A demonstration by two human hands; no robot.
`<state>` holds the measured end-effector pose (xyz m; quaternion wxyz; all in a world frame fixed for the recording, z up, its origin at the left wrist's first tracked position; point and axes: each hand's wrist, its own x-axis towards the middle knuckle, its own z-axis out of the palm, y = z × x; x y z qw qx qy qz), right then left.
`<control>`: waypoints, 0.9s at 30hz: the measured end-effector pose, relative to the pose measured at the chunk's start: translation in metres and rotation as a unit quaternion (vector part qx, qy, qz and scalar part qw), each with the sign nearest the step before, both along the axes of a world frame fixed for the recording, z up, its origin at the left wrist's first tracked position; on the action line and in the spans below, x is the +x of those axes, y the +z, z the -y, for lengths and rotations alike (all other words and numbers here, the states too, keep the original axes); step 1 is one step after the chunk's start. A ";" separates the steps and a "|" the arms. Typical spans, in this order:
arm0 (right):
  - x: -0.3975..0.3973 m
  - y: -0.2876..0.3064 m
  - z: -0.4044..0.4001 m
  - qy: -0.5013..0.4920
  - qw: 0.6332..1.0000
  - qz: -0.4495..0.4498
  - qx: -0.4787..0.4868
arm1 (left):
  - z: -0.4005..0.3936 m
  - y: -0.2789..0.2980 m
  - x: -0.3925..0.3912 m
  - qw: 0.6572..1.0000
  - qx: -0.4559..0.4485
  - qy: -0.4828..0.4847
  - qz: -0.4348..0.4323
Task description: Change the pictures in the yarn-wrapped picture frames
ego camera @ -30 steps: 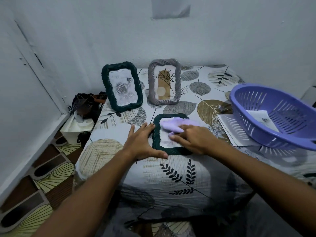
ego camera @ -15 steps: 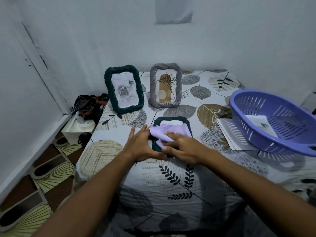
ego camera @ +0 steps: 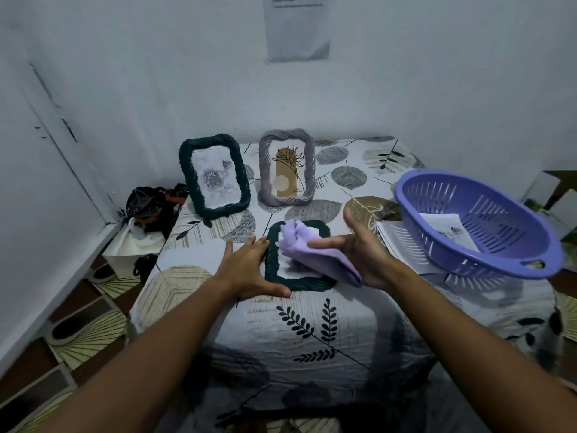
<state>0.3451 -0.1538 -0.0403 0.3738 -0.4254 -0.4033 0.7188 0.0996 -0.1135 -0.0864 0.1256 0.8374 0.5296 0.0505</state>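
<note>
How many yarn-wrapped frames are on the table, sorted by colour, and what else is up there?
Dark green frames: 2, one standing and one lying flat
Grey frame: 1
Purple cloth: 1
Purple basket: 1
Total: 5, besides some loose paper sheets I cannot count.

Pale, scuffed walls (ego camera: 437,73) meet in a corner behind the surface (ego camera: 327,323), which wears a leaf-printed cloth. A paper sheet (ego camera: 296,29) hangs on the back wall. Left of the surface, patterned floor tiles (ego camera: 78,332) run along a white baseboard (ego camera: 46,310). Light is dim and bluish.
</note>
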 end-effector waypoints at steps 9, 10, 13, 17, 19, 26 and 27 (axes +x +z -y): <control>-0.006 -0.002 0.010 -0.077 0.943 -0.322 -0.036 | -0.005 0.040 -0.003 0.944 -0.086 0.040 0.316; -0.010 -0.002 0.010 -0.074 0.937 -0.339 -0.035 | -0.001 0.043 -0.001 0.919 -0.095 0.050 0.380; -0.025 0.000 0.009 -0.058 0.927 -0.368 -0.035 | 0.014 0.052 0.011 0.808 -0.186 0.134 0.544; -0.050 -0.002 0.004 -0.015 0.936 -0.350 -0.025 | 0.022 0.055 0.006 0.672 -0.286 0.196 0.655; -0.061 -0.002 0.001 0.020 0.941 -0.336 -0.019 | 0.022 0.055 -0.004 0.663 -0.252 0.222 0.669; -0.102 -0.001 -0.019 -0.083 0.992 -0.089 0.019 | 0.024 0.063 -0.050 0.726 -0.169 0.198 0.636; -0.107 -0.001 -0.022 -0.101 0.993 -0.061 0.026 | 0.023 0.065 -0.056 0.730 -0.163 0.194 0.635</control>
